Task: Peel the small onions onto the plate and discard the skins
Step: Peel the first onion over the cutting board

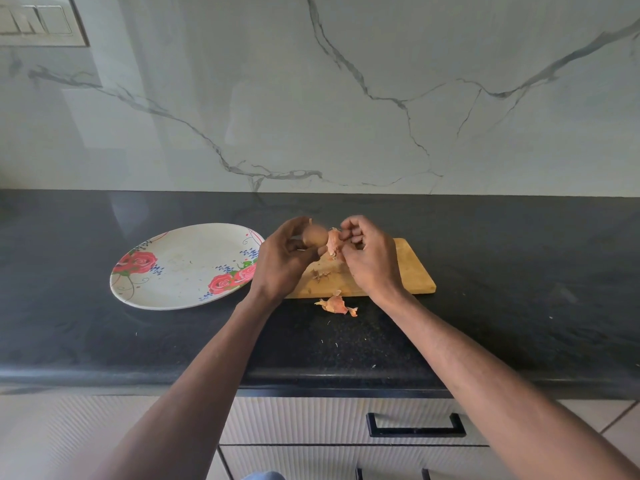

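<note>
Above the wooden cutting board (412,268), both hands work close together over a dark stone counter (104,341). The left hand (282,259) curls its fingers round a small onion (316,236), whose brown rounded side shows between thumb and fingertips. The right hand (370,258), just beside it, pinches a strip of papery pinkish skin (334,244) that hangs down from the onion between the two hands. Small scraps of peel (320,274) lie on the board beneath them. A larger torn piece of loose skin (335,304) rests on the counter, just in front of the board's near edge. To the left, touching nothing but the counter, sits a white plate (180,261) painted with red roses; no onion lies on it. Behind the counter rises a pale marble wall (346,98) with grey veins, and a drawer handle (415,426) shows below the counter edge.
</note>
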